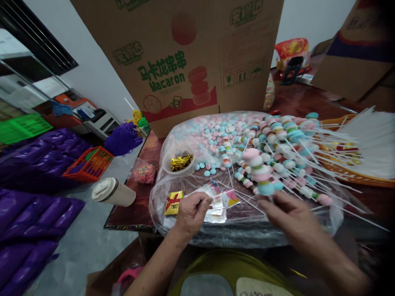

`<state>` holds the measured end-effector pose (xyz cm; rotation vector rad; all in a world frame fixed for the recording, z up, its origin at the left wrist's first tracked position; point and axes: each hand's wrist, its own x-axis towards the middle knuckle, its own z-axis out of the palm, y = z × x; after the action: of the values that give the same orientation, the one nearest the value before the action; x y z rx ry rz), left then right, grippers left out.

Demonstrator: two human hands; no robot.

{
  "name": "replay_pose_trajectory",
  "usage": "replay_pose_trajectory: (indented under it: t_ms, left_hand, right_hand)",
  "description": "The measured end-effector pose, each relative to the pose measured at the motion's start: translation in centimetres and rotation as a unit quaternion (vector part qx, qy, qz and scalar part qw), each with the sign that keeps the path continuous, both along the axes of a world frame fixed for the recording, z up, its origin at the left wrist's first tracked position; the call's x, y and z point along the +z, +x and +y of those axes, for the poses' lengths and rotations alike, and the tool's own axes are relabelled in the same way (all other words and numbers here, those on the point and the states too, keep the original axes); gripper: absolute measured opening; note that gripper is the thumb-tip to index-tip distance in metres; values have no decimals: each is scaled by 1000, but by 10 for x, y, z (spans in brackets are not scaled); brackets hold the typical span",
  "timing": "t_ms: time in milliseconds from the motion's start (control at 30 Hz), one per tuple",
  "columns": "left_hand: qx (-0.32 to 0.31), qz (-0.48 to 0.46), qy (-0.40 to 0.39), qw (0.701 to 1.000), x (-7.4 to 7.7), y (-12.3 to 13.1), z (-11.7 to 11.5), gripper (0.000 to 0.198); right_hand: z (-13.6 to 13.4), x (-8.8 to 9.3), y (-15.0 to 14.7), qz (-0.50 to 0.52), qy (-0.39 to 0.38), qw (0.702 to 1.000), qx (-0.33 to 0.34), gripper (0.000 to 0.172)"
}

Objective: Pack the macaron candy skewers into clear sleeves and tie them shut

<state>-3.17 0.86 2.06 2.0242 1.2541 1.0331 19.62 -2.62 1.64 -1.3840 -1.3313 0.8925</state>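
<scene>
The candy stick [259, 174] points up and far, tipped a bit left, over the near middle of the bench [135, 213]. The right hand [290, 218] pinches its bottom end. The left hand [191, 213], fingers curled, pinches a little bag [226, 200].

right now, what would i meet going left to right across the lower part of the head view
lidded cup → pink candy bag → gold twist-tie packet → left hand → printed wrappers → candy skewer → right hand
</scene>
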Motion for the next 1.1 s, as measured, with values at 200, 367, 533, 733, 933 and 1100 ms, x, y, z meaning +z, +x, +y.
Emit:
replay_pose_trajectory:
  t_ms: [200, 367, 533, 733, 933, 1100]
  left_hand:
    - [-8, 12, -87, 996, -15, 3, -6, 19]
    - [15, -54, -167, 984, -23, -10, -5, 22]
    - [38, -141, -149, 978, -27, -25, -4, 26]
    - [37, -201, -136, 969, -23, -33, 0, 30]
    - [59, -189, -114, 973, -19, -31, 0, 28]
    - [-24, -38, -33, 998, -6, -27, 6, 24]
  right_hand:
    - [13, -19, -44, 164, -88, 978, 96, 31]
    - [14, -20, -28, 182, -84, 979, 40, 33]
    - [2, -25, 7, 15, 11, 1000, 3, 18]
    - [-11, -32, 30, -188, 232, 952, 74, 25]
    - [-14, -35, 34, -290, 287, 907, 104, 28]
    - [-12, -22, 49, -350, 280, 878, 169, 25]
